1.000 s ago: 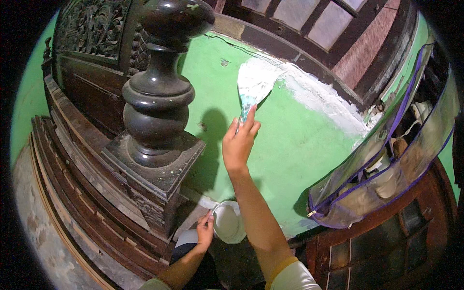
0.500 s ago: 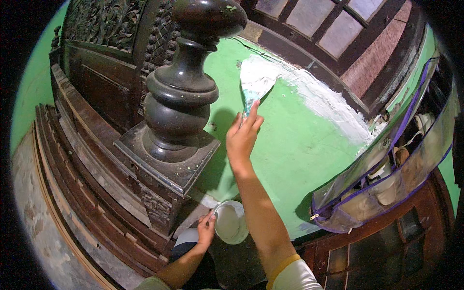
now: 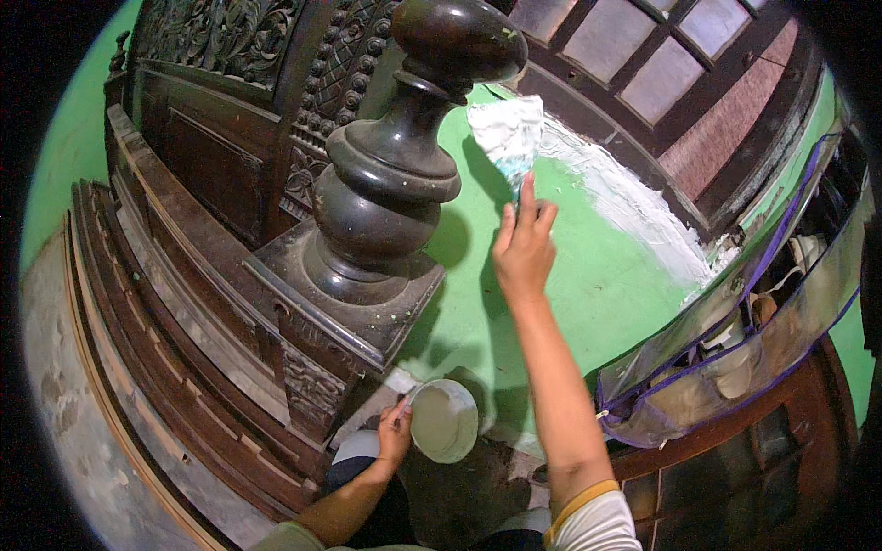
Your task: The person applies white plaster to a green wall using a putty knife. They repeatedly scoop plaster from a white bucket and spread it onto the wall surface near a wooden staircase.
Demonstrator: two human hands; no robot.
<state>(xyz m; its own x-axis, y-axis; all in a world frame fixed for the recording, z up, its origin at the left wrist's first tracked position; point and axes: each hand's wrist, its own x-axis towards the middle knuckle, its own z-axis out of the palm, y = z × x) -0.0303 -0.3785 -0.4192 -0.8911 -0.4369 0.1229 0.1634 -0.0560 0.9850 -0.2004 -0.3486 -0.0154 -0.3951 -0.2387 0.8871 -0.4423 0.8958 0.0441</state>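
Observation:
My right hand point(image 3: 525, 243) is closed round the handle of a putty knife point(image 3: 508, 133), its index finger stretched along it. White paste coats the broad blade, which is at the green wall point(image 3: 551, 266) near the upper left end of a rough white paste band point(image 3: 634, 197) below the window frame. Whether the blade touches the wall, I cannot tell. Lower down, my left hand point(image 3: 396, 434) grips the rim of a round bucket point(image 3: 444, 422) with a pale greyish inside.
A dark turned wooden post point(image 3: 381, 207) stands close left of my right hand. Carved wooden furniture point(image 3: 202, 156) and stacked boards point(image 3: 138, 367) fill the left. On the right hangs a clear, purple-edged organizer point(image 3: 726, 358) with things in it, beside a dark-framed window point(image 3: 661, 73) above.
In the picture, my right hand and the putty knife have shifted right. The blade, earlier over the paste band's left end, now shows a thick white coat. My left hand still holds the bucket.

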